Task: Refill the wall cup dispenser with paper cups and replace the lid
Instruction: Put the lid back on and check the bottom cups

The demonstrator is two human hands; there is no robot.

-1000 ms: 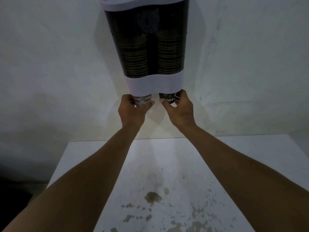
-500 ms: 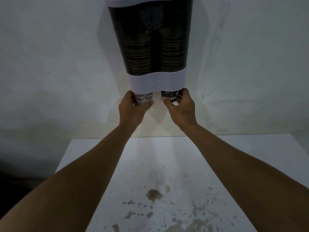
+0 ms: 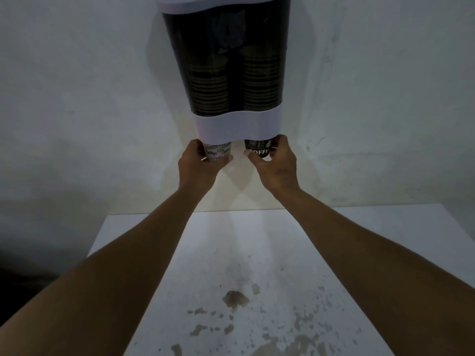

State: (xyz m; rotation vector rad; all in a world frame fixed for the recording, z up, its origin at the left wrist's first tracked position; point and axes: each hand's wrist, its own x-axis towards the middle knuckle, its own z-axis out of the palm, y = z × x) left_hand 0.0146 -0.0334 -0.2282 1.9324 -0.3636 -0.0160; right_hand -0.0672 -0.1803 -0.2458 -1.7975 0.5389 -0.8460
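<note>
**Two hands at the dispenser outlets**

Both arms reach up and away from the camera to the underside of the wall cup dispenser (image 3: 226, 68), mounted on the far wall (image 3: 77, 98) above the table (image 3: 257, 240).

Dispenser: dark see-through body, two stacks of paper cups (image 3: 261, 83) side by side inside, ribbed rims showing. White lid (image 3: 180, 7) sits on top, partly cut off by the frame. White band (image 3: 236, 127) wraps the bottom.

Left hand (image 3: 198, 168): grip pinching the white printed cup (image 3: 218, 152) that sticks out of the left outlet, thumb on its right side, fingers on its left.

Right hand (image 3: 277, 168): grip pinching the black cup (image 3: 258, 149) with pale lettering that sticks out of the right outlet, thumb on its left, fingers curled round the right side.

Only the lower part of each cup shows below the band. The two cups sit close together, a narrow gap between them.

Table: white top, brown stains (image 3: 235, 299) and specks across the near half.
</note>
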